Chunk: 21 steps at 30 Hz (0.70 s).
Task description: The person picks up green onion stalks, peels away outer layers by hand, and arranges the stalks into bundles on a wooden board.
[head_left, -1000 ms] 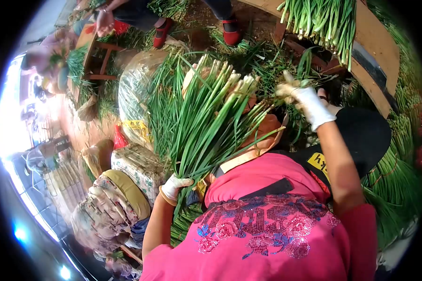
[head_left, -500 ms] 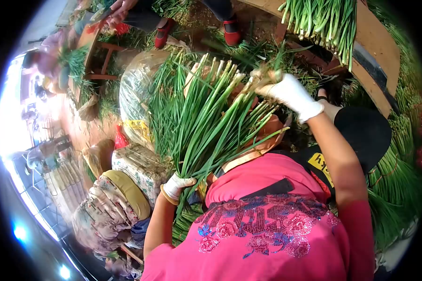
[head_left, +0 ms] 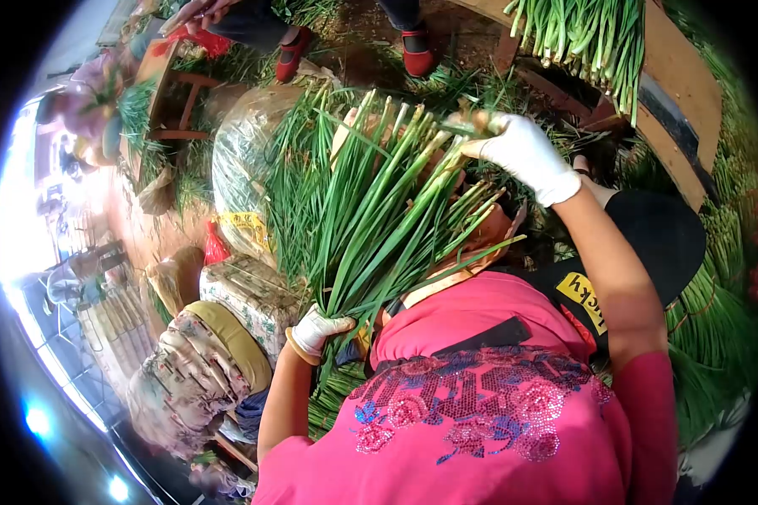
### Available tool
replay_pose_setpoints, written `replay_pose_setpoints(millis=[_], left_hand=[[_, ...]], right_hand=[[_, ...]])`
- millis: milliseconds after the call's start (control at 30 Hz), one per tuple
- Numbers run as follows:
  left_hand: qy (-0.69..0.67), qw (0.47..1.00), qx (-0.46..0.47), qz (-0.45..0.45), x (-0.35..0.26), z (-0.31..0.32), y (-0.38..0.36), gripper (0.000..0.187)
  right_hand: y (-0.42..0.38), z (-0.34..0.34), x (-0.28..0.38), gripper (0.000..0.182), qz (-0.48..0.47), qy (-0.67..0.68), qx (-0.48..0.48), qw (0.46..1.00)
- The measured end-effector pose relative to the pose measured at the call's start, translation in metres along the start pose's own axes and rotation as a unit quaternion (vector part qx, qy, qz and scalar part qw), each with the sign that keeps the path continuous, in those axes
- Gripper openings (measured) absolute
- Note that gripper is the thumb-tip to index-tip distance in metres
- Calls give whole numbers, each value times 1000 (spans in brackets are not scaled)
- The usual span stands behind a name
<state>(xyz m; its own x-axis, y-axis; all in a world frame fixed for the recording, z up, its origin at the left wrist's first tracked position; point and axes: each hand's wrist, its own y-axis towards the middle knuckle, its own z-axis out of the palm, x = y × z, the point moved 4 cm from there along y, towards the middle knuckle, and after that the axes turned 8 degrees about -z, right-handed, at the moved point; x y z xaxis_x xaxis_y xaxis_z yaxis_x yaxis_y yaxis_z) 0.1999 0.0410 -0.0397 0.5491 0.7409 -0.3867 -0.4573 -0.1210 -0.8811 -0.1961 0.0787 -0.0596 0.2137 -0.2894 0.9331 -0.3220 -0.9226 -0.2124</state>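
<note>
A large bunch of garlic chives (head_left: 379,210) slants across my front, its pale stem ends up at the top right and its long green leaves spread to the lower left. My left hand (head_left: 316,331), in a white glove, is closed around the leaves near their lower end. My right hand (head_left: 518,156), also white-gloved, is beside the stem ends with its fingers pinched together. Some brownish, blurred stuff shows at those fingertips; I cannot make out exactly what it is. An orange-brown surface (head_left: 480,240) partly shows beneath the stems.
More chives (head_left: 577,34) lie on a curved wooden board (head_left: 691,84) at the upper right, and heaps (head_left: 716,353) line the right side. Clear plastic (head_left: 248,160) stands left of the bunch. Ahead are another person's red shoes (head_left: 417,52); a person in flowered clothing (head_left: 198,370) is at left.
My right hand has moved slightly right and up from the stem ends, its fingers still pinched. My left hand keeps its hold on the leaves.
</note>
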Motion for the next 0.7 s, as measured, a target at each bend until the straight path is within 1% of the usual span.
replay_pose_setpoints(millis=[33,67,167,200,267,333,400,433,500,533,567,600,667,700], left_hand=[[-9,1000,8,-5,-7,8,-5,55],[-1,1000,-22,-13,-11,10,-10,54],[10,995,-100,-19,-14,11,-15,49],[16,995,-94,-18,-13,9,-13,48],[27,996,-82,-18,-11,2,-10,47],[22,998,-48,-25,-11,-2,-8,47],[13,999,-19,-34,-4,-14,-3,44],[0,1000,7,-29,-1,-17,0,44],[4,1000,2,-4,6,-24,9,44],[8,1000,0,8,7,-26,12,44],[16,1000,1,10,8,-28,12,44],[23,1000,-9,-6,7,-27,10,50],[33,998,-35,-36,4,-23,3,64],[42,998,-28,-26,5,-22,2,61]], right_hand=[[3,3,-9,30,-24,-29,-11,999],[6,8,-18,27,-47,-56,-20,997],[3,7,-7,29,-60,99,-29,993],[-2,-2,8,24,-88,144,-73,983],[-17,-42,39,18,-92,170,-157,968],[-39,-89,53,17,-31,226,-296,927],[-55,-152,50,23,-151,290,-351,877],[-63,-164,52,27,-155,302,-370,865],[-72,-158,35,31,-104,206,-437,869],[-62,-136,36,33,-22,-8,-274,961],[-55,-111,37,36,-14,-239,-97,966],[-57,-100,12,40,-74,-464,-26,883],[-59,-94,6,44,-115,-523,-34,844],[-59,-85,26,33,-204,-503,-55,838]])
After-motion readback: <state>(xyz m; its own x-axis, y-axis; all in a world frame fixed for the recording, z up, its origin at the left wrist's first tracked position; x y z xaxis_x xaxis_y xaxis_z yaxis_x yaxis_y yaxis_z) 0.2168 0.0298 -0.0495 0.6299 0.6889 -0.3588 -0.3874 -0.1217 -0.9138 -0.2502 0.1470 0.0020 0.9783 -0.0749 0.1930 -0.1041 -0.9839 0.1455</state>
